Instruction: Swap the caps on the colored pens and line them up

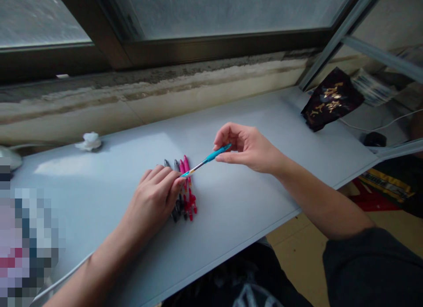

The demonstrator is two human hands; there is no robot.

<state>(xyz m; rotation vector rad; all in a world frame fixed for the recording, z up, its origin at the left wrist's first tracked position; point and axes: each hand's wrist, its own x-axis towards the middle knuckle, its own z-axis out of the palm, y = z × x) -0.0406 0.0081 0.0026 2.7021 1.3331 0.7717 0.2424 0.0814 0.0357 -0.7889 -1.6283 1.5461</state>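
A blue pen (211, 156) slants up to the right above the white table (238, 210). My left hand (157, 185) is closed on its lower left end, thumb and fingers together. At the upper right end, my right hand (246, 148) pinches the blue part between thumb and fingers. Beneath the pen and beside my left hand lie several pens in a row: pink ones (186, 162) and dark grey ones (176, 165), with red clip ends (191, 203) toward me. My left hand covers part of the row.
A crumpled white tissue (90, 141) lies at the back left. A dark bag with gold lettering (332, 99) stands at the right by a metal frame (380, 49). Behind the table runs a window ledge (148, 82). A white cable (62, 276) crosses the left front.
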